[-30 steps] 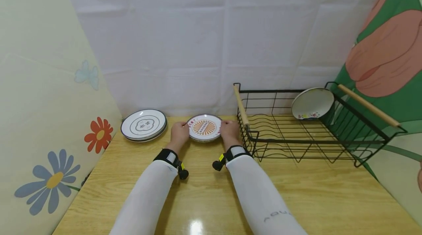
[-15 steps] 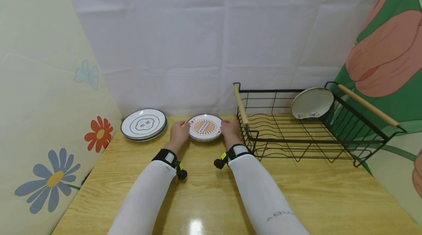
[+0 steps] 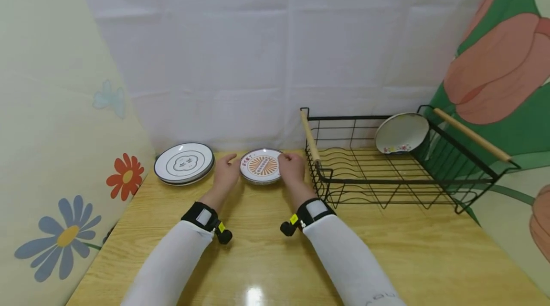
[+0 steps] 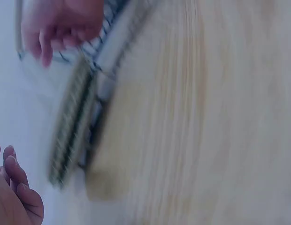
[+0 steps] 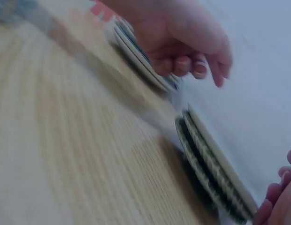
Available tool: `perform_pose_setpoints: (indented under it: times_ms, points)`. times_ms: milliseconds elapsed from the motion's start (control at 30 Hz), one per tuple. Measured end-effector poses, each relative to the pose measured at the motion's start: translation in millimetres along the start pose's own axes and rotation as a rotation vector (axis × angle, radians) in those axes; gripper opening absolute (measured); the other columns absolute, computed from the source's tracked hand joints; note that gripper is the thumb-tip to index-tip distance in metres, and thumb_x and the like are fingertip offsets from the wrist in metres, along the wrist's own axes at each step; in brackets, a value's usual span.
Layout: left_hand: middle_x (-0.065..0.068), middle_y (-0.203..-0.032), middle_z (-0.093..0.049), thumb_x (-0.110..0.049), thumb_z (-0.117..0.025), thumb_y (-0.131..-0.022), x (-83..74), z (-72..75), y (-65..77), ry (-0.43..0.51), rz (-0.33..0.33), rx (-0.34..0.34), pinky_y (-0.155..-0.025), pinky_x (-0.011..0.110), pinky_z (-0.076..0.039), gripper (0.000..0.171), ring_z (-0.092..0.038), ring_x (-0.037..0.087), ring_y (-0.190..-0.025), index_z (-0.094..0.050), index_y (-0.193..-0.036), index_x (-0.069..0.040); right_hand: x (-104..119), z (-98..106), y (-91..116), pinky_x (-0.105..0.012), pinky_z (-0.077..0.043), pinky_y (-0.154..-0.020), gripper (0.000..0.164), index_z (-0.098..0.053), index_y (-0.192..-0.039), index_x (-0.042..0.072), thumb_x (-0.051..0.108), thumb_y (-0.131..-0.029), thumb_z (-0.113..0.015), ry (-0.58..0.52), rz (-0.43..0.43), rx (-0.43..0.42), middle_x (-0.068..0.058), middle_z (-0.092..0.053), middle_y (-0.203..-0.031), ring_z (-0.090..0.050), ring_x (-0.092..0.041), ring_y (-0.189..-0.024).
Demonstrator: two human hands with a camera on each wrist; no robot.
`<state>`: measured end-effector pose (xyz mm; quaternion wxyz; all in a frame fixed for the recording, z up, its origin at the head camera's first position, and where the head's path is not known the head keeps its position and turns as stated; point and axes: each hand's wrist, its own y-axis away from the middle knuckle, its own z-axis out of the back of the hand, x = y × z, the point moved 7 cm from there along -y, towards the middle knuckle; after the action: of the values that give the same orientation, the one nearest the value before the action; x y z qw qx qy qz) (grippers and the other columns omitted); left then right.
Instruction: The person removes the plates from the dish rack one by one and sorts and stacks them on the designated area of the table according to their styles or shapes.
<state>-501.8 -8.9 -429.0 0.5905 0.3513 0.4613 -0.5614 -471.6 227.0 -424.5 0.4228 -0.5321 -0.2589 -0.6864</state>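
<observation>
A small white plate with an orange sunburst (image 3: pixel 263 166) lies on top of a short stack in the middle of the table; its patterned sides (image 5: pixel 216 173) show in the right wrist view. My left hand (image 3: pixel 226 172) is just left of that stack, apart from it, thumb lifted and fingers loosely bent. My right hand (image 3: pixel 292 168) is at the stack's right rim, fingers loosely curled, overlapping the edge in the head view. In the left wrist view the right hand (image 4: pixel 63 23) seems to hold nothing. Whether it still touches the rim is unclear.
A stack of larger white plates (image 3: pixel 184 163) sits on the left. On the right stands a black wire dish rack (image 3: pixel 386 181) with wooden handles, close to my right hand. One flower-edged dish (image 3: pixel 401 134) leans inside it. A white cloth wall (image 3: pixel 215 58) closes the back.
My left hand has let go of the sunburst plate and drawn slightly left. The right hand's grip on the rim has loosened. The head view has shifted slightly; the plates stay in place.
</observation>
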Motion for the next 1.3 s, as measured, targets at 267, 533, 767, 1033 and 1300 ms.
perform_pose_setpoints:
  times_ms: [267, 533, 767, 1033, 1300]
  points:
    - [0.015, -0.088, -0.066, -0.019, -0.058, -0.101, -34.4, 7.0, 39.6, 0.273, -0.055, 0.046, -0.056, 0.023, -0.05, 0.03, -0.057, 0.01, -0.065, -0.07, -0.121, -0.001, 33, 2, 50, -0.025, -0.049, -0.069, 0.021, -0.076, -0.099, 0.004, 0.022, -0.094, -0.066, -0.106, 0.089, 0.21, -0.009, -0.068, -0.092, -0.059, -0.016, -0.081]
    - [-0.002, -0.065, -0.057, -0.014, -0.057, -0.101, -80.1, 14.0, 89.0, 0.458, -0.178, 0.106, -0.052, 0.023, -0.046, 0.019, -0.053, 0.01, -0.058, -0.068, -0.097, 0.001, 55, 31, 96, -0.025, -0.045, -0.054, 0.019, -0.069, -0.087, -0.001, 0.016, -0.096, -0.066, -0.201, 0.218, 0.426, -0.002, -0.057, -0.064, -0.054, -0.021, -0.061]
    - [0.0, -0.063, -0.055, -0.01, -0.055, -0.102, -102.6, 17.4, 119.6, 0.521, -0.242, 0.157, -0.049, 0.024, -0.042, 0.019, -0.051, 0.012, -0.055, -0.063, -0.09, 0.002, 70, 67, 121, -0.026, -0.048, -0.057, 0.026, -0.057, -0.075, -0.001, 0.011, -0.097, -0.065, -0.23, 0.324, 0.48, -0.004, -0.055, -0.067, -0.053, -0.015, -0.061]
    - [0.0, -0.063, -0.055, -0.01, -0.054, -0.102, -105.7, 20.4, 133.3, 0.539, -0.247, 0.16, -0.049, 0.023, -0.043, 0.018, -0.052, 0.011, -0.053, -0.063, -0.088, -0.001, 79, 87, 127, -0.028, -0.047, -0.055, 0.03, -0.056, -0.071, -0.003, 0.009, -0.096, -0.066, -0.246, 0.451, 0.465, -0.005, -0.053, -0.065, -0.053, -0.014, -0.059]
    - [0.001, -0.063, -0.055, -0.009, -0.054, -0.102, -102.4, 19.8, 140.1, 0.541, -0.24, 0.178, -0.049, 0.023, -0.044, 0.018, -0.052, 0.012, -0.054, -0.063, -0.088, -0.002, 84, 99, 127, -0.028, -0.049, -0.056, 0.022, -0.065, -0.079, -0.002, 0.009, -0.098, -0.065, -0.241, 0.491, 0.454, -0.006, -0.055, -0.066, -0.053, -0.012, -0.06]
